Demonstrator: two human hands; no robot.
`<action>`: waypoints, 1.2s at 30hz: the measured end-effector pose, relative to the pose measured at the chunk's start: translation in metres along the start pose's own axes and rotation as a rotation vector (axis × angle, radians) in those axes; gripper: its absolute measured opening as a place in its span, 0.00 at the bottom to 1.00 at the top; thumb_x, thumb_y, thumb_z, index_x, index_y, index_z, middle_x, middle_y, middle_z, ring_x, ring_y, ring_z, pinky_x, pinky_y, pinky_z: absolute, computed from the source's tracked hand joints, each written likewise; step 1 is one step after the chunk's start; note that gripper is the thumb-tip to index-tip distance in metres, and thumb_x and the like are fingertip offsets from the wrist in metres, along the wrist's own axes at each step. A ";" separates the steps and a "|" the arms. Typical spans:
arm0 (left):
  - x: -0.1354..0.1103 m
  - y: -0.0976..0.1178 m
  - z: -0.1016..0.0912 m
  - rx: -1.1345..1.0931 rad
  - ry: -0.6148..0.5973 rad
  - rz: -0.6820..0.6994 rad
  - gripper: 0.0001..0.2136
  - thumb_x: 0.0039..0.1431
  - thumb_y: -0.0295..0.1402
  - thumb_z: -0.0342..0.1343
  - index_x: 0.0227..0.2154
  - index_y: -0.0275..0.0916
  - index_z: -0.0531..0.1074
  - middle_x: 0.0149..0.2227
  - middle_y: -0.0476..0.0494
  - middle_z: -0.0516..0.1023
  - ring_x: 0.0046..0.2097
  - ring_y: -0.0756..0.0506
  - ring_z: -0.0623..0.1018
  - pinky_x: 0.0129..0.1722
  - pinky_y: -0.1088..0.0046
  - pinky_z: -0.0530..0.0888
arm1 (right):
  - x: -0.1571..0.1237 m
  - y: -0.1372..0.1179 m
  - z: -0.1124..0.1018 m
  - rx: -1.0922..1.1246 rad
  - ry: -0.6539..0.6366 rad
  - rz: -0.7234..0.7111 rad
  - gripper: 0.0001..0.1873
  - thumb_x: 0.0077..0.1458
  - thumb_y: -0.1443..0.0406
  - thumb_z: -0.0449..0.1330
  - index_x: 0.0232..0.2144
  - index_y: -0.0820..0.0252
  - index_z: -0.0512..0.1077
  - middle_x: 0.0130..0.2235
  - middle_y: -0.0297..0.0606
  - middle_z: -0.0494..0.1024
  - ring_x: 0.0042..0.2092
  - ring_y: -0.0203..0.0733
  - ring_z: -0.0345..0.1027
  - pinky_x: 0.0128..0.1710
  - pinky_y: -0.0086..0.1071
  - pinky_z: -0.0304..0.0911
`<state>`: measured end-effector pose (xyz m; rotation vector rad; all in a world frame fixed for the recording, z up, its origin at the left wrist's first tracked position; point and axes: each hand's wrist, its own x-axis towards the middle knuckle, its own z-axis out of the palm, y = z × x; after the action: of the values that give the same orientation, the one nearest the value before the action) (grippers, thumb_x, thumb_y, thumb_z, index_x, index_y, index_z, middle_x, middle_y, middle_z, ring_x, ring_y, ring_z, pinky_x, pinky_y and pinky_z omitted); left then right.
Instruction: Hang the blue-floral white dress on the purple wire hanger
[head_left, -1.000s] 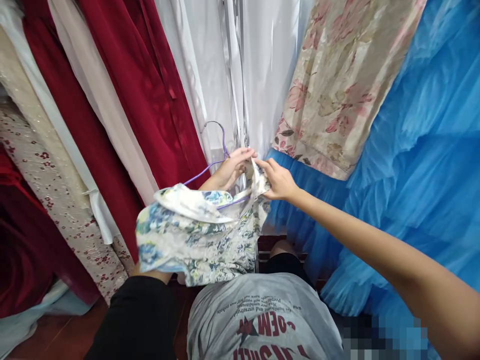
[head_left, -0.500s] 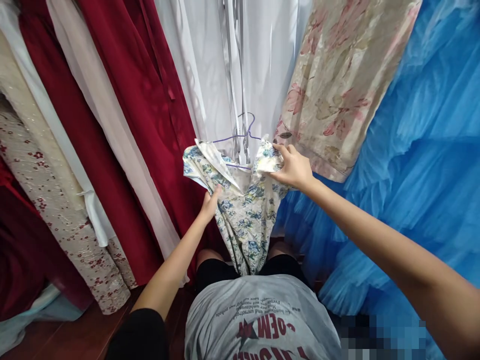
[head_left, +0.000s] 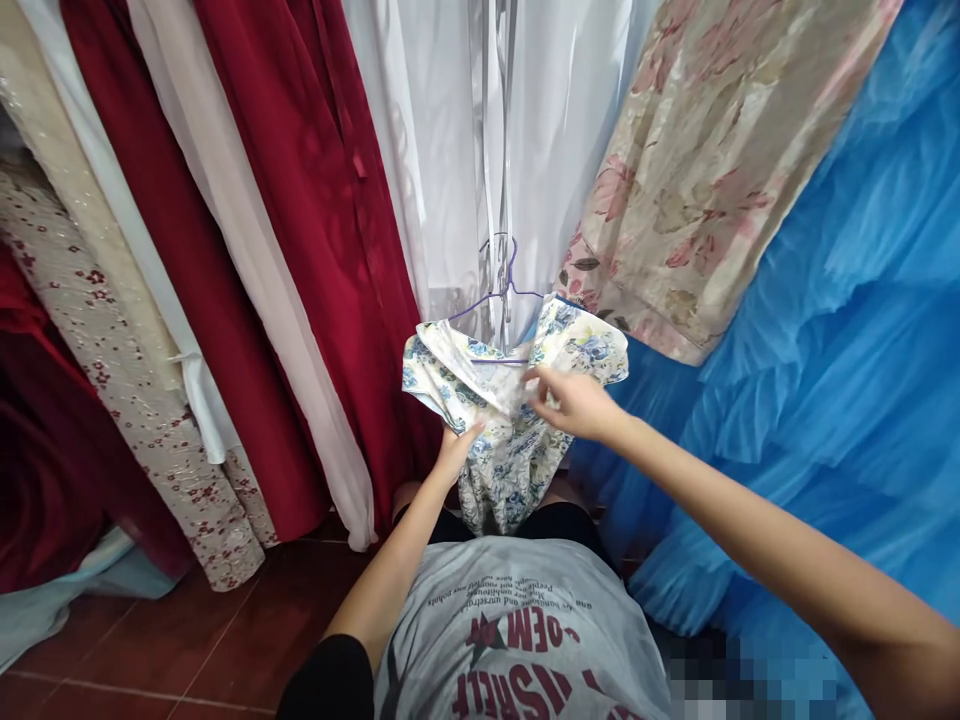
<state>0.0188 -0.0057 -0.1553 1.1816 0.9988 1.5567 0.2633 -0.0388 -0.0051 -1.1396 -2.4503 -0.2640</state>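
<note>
At left hand (head_left: 459, 450), grips white-and-blue floral cloth garment (head_left: 514, 460) on purple wire hanger (head_left: 511, 284); curls right hand (head_left: 576, 402) at neckline (head_left: 541, 345), grip unclear.

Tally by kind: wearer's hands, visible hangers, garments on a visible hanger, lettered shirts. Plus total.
Hands: 2 (left hand, right hand)
Hangers: 1 (purple hanger)
Garments on it: 1 (floral garment)
Lettered shirts: 1 (grey shirt)
Total: 5

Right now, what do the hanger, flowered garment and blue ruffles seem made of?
Hanger: perhaps plastic-coated wire, thin and smooth. Flowered garment: printed cloth, fairly matt, softly creased; fibre unclear. Blue ruffles: probably tulle, sheer, with wispy layered edges.
</note>
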 end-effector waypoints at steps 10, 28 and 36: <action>-0.042 -0.001 -0.011 0.514 0.334 0.514 0.36 0.58 0.40 0.64 0.65 0.40 0.54 0.67 0.27 0.58 0.69 0.32 0.60 0.68 0.48 0.56 | 0.008 -0.027 0.063 -0.049 -0.341 -0.029 0.13 0.66 0.58 0.55 0.39 0.60 0.74 0.34 0.45 0.83 0.38 0.49 0.77 0.32 0.33 0.55; -0.057 -0.013 0.017 0.983 -0.342 0.438 0.07 0.68 0.35 0.52 0.40 0.40 0.74 0.26 0.47 0.77 0.31 0.44 0.78 0.32 0.72 0.67 | 0.001 -0.026 0.057 -0.083 -0.324 -0.214 0.16 0.65 0.68 0.49 0.53 0.69 0.65 0.29 0.45 0.80 0.29 0.45 0.72 0.29 0.33 0.55; -0.068 0.025 0.032 1.062 -0.463 0.365 0.07 0.66 0.36 0.54 0.33 0.43 0.74 0.25 0.47 0.78 0.29 0.44 0.78 0.30 0.72 0.63 | 0.042 0.017 0.019 -0.204 -0.128 -0.191 0.14 0.64 0.70 0.46 0.49 0.68 0.65 0.36 0.52 0.79 0.34 0.48 0.70 0.34 0.35 0.56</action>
<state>0.0541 -0.0756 -0.1406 2.4254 1.3664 0.8511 0.2467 0.0073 -0.0029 -1.0303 -2.7003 -0.5236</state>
